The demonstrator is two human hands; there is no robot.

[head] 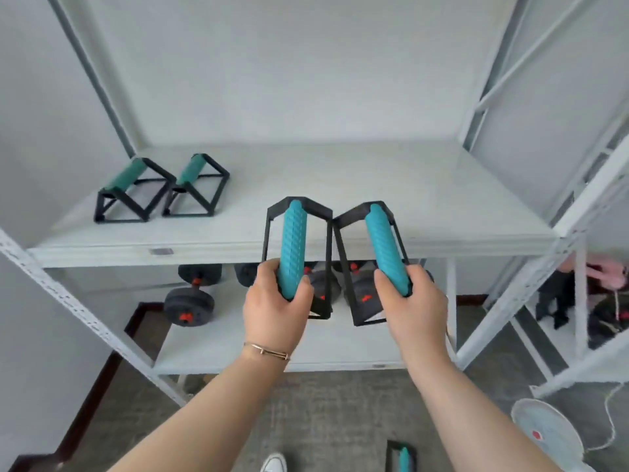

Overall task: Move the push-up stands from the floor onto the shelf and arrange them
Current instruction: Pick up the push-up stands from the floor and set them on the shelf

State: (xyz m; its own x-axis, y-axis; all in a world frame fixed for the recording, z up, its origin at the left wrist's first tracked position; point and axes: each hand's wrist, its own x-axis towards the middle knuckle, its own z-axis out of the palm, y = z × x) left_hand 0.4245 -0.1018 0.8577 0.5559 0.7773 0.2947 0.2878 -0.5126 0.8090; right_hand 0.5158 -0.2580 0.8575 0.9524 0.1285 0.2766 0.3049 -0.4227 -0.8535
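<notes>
Left hand [275,301]: you're gripping one push-up stand [292,248] by its handle.
Right hand [410,301]: gripping another stand [384,247], bases facing the shelf [374,185] at 12 o'clock.

The push-up stands [296,247] have matt black frames and ribbed, soft-looking teal grips; the shelf [391,212] is smooth, pale-painted metal; the floor [340,420] looks like rough grey carpet.

White shelf [374,185] has 2 stands [161,189] side by side at back left. Lower shelf [238,349]: dumbbells [190,298]. Floor [323,420]: 1 more stand [401,458].
</notes>
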